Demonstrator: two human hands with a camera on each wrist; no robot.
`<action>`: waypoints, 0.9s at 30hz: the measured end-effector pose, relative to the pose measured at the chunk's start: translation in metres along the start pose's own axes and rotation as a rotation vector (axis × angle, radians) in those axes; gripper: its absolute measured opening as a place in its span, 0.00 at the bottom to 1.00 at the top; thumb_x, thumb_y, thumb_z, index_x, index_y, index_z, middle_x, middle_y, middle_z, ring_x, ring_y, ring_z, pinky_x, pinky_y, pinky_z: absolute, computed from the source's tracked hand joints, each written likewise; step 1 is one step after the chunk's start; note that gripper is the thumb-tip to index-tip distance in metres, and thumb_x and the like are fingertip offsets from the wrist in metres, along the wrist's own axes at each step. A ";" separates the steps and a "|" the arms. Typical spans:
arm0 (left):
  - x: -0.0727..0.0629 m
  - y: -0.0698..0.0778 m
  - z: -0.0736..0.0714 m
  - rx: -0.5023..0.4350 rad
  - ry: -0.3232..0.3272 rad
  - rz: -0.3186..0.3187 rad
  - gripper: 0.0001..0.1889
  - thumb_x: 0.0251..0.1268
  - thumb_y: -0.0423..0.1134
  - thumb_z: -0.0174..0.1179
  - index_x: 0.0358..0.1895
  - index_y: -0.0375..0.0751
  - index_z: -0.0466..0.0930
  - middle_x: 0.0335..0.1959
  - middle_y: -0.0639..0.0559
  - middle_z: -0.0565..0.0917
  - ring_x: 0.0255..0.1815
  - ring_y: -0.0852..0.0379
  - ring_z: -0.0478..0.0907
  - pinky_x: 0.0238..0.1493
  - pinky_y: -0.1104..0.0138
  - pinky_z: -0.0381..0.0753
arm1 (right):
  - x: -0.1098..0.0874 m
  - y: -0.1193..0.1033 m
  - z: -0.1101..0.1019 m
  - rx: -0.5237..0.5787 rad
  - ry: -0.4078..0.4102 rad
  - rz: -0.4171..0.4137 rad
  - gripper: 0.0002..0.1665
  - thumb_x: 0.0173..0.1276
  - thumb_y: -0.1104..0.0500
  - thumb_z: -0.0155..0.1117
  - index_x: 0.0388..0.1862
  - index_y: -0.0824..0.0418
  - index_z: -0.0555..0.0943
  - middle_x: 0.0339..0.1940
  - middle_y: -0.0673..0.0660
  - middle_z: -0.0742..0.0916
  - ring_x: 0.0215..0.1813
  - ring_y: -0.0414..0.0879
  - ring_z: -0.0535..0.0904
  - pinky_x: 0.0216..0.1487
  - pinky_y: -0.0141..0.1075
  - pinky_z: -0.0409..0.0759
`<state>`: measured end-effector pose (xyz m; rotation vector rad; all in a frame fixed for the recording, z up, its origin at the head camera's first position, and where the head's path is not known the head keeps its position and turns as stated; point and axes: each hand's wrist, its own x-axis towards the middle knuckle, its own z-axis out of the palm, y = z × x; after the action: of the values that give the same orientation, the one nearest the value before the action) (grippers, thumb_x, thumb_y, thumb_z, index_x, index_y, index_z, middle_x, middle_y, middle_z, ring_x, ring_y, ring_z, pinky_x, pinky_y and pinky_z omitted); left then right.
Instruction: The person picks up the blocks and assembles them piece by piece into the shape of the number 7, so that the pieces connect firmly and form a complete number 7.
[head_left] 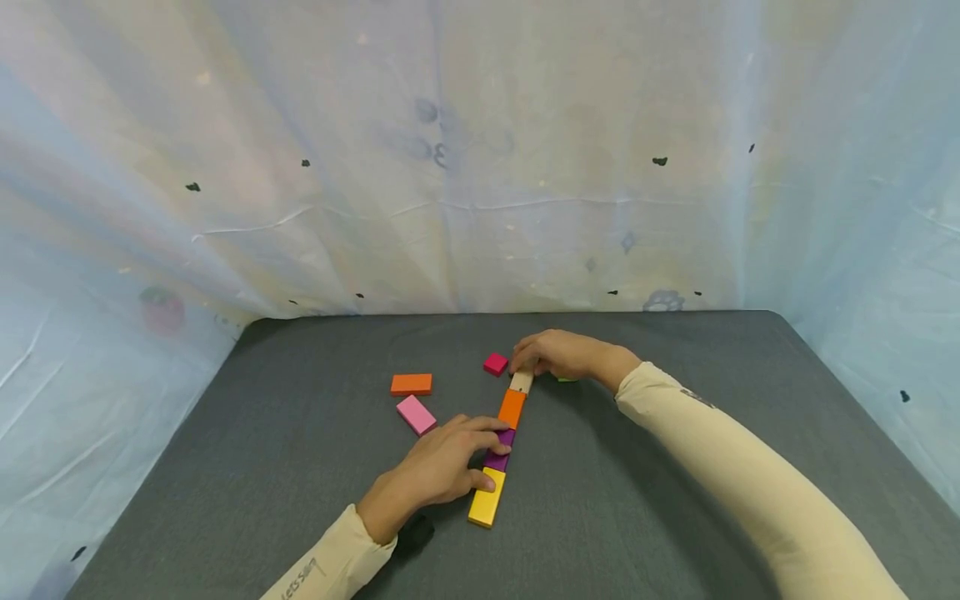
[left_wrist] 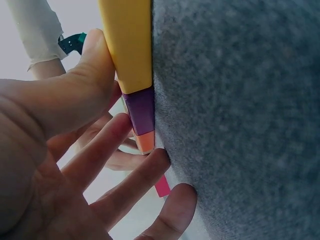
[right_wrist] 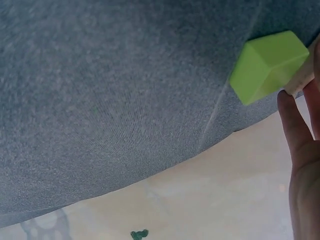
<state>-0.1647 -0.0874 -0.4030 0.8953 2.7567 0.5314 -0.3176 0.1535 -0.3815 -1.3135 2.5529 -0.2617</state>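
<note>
A line of rectangular blocks runs away from me: yellow (head_left: 486, 505), purple (head_left: 495, 461), orange (head_left: 512, 409) and a plain wooden block (head_left: 522, 382) at the far end. My right hand (head_left: 566, 354) pinches that wooden block from above, its fingertips covering the far part. Along the line's left side lies my left hand (head_left: 442, 467), thumb touching the yellow block and loosely extended fingers reaching over the purple one. The left wrist view shows the thumb (left_wrist: 95, 65) against the yellow block's side.
A green block (right_wrist: 262, 67) lies just right of the wooden block, mostly hidden by the right hand in the head view. Left of the line are a magenta block (head_left: 496, 364), a loose orange block (head_left: 411, 384) and a pink block (head_left: 416, 415). A curtain (head_left: 480, 250) hangs behind the grey table (head_left: 300, 467).
</note>
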 end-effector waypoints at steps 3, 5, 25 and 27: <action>0.000 0.000 0.000 0.000 0.000 -0.001 0.22 0.57 0.48 0.72 0.57 0.58 0.84 0.70 0.64 0.73 0.64 0.56 0.72 0.61 0.57 0.77 | 0.001 0.000 0.001 0.000 0.000 0.004 0.23 0.72 0.69 0.60 0.61 0.52 0.83 0.68 0.56 0.80 0.72 0.54 0.73 0.67 0.49 0.75; 0.000 0.000 0.000 0.000 -0.002 -0.001 0.22 0.58 0.48 0.72 0.58 0.58 0.84 0.70 0.64 0.73 0.64 0.56 0.72 0.61 0.57 0.77 | 0.001 0.001 0.002 0.004 -0.001 0.008 0.22 0.72 0.69 0.59 0.61 0.52 0.83 0.68 0.55 0.80 0.72 0.53 0.72 0.68 0.49 0.75; 0.000 -0.001 0.000 -0.020 0.003 0.002 0.25 0.56 0.49 0.73 0.60 0.59 0.83 0.70 0.65 0.73 0.66 0.55 0.72 0.62 0.58 0.76 | 0.001 0.003 0.006 0.036 0.016 0.000 0.24 0.73 0.68 0.59 0.62 0.50 0.82 0.70 0.54 0.78 0.74 0.52 0.70 0.68 0.48 0.75; 0.000 -0.001 0.000 -0.014 0.004 0.003 0.25 0.56 0.50 0.72 0.60 0.60 0.82 0.70 0.65 0.72 0.66 0.55 0.72 0.63 0.58 0.76 | 0.000 0.002 0.006 0.039 0.017 0.000 0.24 0.72 0.68 0.59 0.62 0.50 0.82 0.70 0.54 0.78 0.74 0.52 0.70 0.68 0.49 0.74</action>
<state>-0.1652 -0.0878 -0.4038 0.8966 2.7514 0.5532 -0.3179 0.1543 -0.3874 -1.3034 2.5484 -0.3227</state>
